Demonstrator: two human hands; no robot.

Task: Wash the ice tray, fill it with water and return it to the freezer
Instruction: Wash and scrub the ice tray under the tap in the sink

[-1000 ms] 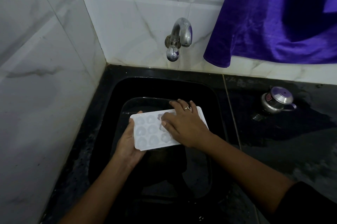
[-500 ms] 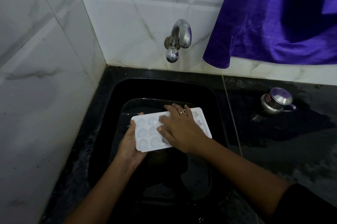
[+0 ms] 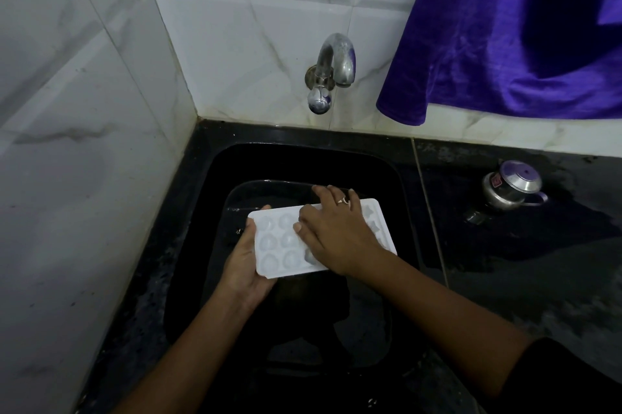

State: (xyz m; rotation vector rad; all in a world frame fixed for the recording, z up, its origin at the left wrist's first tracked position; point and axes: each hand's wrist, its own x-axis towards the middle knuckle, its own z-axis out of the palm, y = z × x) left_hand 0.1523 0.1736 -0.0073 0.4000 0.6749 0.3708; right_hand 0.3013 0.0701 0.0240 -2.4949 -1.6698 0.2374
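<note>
Ice tray (image 3: 279, 242) was held roughly level over the black sink (image 3: 202, 211), which was sunk into the far left corner of the bench (image 3: 521, 279). From where I stood it had hardly shifted over the last second. At its left short end the left grip (image 3: 244, 265) clasped it, thumb on top near the far corner and fingers tucked underneath, the same hold as a second earlier.

What did move was the right grip (image 3: 340, 231). It lay flat across the middle of the tray, fingers stretched out and holding nothing, tips at the far long edge, a ring (image 3: 343, 200) on one finger. Half a second before, it had slid a little toward the near left; now it was back where it began. I took that for one rubbing stroke over the cells, so the washing looked under way rather than finished. The cells on the left showed bare; those on the right were partly hidden by the hand.

On the wall behind the sink, the tap (image 3: 333, 66) showed no stream that I could make out, so filling had likely not begun. Further right a purple cloth (image 3: 505, 43) hung against the tiles. A small steel pot (image 3: 511, 189) stood near the bench's far edge, well apart from the tray.
</note>
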